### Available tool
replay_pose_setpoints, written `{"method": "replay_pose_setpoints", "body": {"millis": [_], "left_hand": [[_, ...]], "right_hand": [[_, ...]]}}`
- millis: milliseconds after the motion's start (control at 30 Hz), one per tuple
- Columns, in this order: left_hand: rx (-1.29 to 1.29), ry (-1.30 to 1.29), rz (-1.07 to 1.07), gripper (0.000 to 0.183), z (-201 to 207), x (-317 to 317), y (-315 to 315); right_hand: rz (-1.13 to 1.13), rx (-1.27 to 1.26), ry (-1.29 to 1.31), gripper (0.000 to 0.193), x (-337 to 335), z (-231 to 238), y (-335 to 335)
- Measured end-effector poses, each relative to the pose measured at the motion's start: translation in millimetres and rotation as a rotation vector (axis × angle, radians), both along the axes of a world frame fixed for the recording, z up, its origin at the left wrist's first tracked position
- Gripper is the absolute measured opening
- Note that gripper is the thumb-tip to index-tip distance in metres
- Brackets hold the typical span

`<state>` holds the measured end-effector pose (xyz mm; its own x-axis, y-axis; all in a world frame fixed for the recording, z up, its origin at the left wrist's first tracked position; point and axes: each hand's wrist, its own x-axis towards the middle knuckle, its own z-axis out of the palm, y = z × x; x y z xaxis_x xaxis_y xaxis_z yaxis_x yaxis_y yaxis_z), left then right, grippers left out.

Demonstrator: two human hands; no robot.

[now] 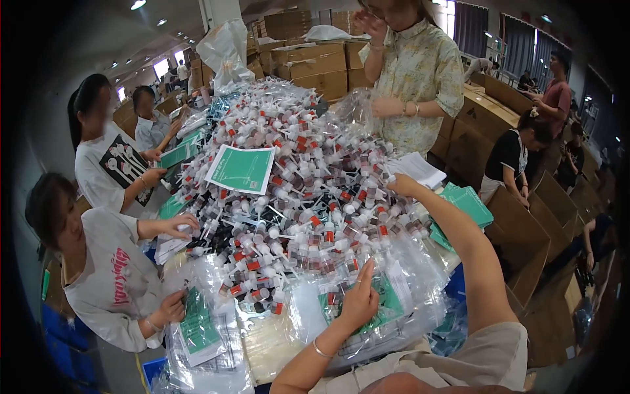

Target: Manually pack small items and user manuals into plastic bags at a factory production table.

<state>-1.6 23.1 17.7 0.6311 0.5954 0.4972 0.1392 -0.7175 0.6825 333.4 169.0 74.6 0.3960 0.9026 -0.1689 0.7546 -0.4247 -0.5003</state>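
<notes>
My left hand [361, 301] is over a clear plastic bag [426, 299] near the table's front. Its index finger points up, and the other fingers curl against the film. A green-and-white printed sheet [388, 301] shows through the plastic. My right arm stretches out to the right side of a big heap of small bottles [308, 190], clear with white caps and red or dark parts. There my right hand [403, 186] has its fingers bent beside white papers [420, 169]. What lies between those fingertips is too small to tell.
Green booklets [467, 209] are stacked at the right; another booklet [241, 169] lies on the heap. A co-worker at the left holds a bagged green booklet [200, 322]. Other people stand along the left and far sides. Cardboard boxes [315, 65] stand behind, and open cartons [518, 243] at right.
</notes>
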Motion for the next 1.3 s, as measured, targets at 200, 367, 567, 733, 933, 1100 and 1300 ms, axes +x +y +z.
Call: {"method": "replay_pose_setpoints", "body": {"millis": [200,367,567,733,933,1100,1300], "left_hand": [[0.028,-0.017,0.0,0.069,-1,0,0],[0.047,-0.028,-0.001,0.069,-3,0,3],[-0.051,0.001,-0.005,0.068,0,-1,1],[-0.052,-0.025,-0.014,0.07,-1,-1,2],[-0.069,-0.011,-0.014,0.069,-3,-5,5],[-0.033,-0.036,-0.009,0.068,-7,-1,6],[-0.065,-0.024,-0.018,0.067,0,-1,3]], "right_hand": [[0.296,0.027,-0.256,0.065,-7,-4,-13],[0.65,-0.067,-0.218,0.059,-1,1,-17],[0.072,-0.086,0.391,0.052,36,35,6],[-0.165,0.327,0.279,0.059,44,-24,53],[0.085,0.183,0.071,0.047,20,-21,63],[0.192,0.037,0.313,0.021,8,5,24],[0.507,-0.038,0.161,0.025,16,3,9]]}}
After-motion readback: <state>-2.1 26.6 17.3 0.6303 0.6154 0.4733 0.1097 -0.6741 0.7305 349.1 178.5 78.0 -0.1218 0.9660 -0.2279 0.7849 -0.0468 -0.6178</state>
